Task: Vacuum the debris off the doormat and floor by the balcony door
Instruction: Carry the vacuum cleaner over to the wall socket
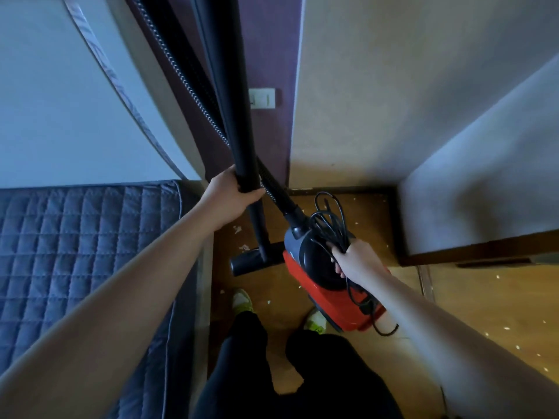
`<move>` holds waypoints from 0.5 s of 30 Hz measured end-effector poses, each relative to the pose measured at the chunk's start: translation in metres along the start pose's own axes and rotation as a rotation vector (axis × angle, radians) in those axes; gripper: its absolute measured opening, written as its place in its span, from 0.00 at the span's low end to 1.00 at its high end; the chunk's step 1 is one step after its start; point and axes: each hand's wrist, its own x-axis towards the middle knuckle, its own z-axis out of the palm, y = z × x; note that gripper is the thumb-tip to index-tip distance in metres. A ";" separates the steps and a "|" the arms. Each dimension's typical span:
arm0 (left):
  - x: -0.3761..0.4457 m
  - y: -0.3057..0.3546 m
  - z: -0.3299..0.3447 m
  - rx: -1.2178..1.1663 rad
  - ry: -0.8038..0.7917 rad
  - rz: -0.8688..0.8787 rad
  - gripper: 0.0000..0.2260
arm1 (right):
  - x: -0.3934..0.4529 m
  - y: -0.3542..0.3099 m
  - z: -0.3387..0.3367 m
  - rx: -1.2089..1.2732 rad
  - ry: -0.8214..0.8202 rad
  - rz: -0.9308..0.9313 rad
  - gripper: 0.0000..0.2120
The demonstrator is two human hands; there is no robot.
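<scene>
A wooden floor (pixel 472 300) speckled with pale debris (pixel 239 229) filled the lower right. At centre the outstretched left hand (pixel 233 195) wrapped a black plastic vacuum tube (pixel 239 131). Right of centre, the right hand (pixel 357 261) gripped the red-and-black canister vacuum (pixel 314 285) together with its bundled black cord (pixel 331 222).

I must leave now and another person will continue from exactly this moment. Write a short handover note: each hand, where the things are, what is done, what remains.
Left hand: grips the black vacuum tube.
Right hand: holds the bundled power cord against the top of the red vacuum body, apparently by its handle.
Floor nozzle: down by the wooden floor, between the bed and the wall corner.
Done: vacuum brought in; the cord looks still coiled, so probably not plugged in.
Left: white debris lies scattered near the nozzle and off to the right. No doormat or balcony door is in view.
</scene>
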 end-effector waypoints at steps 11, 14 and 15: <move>-0.130 0.082 -0.035 0.121 0.106 0.110 0.15 | -0.070 -0.017 -0.063 0.015 0.070 -0.136 0.17; -0.155 0.091 -0.052 0.113 0.189 0.129 0.17 | -0.080 -0.025 -0.068 0.043 0.086 -0.178 0.18; -0.164 0.092 -0.057 0.090 0.223 0.140 0.17 | -0.084 -0.027 -0.068 0.044 0.090 -0.189 0.18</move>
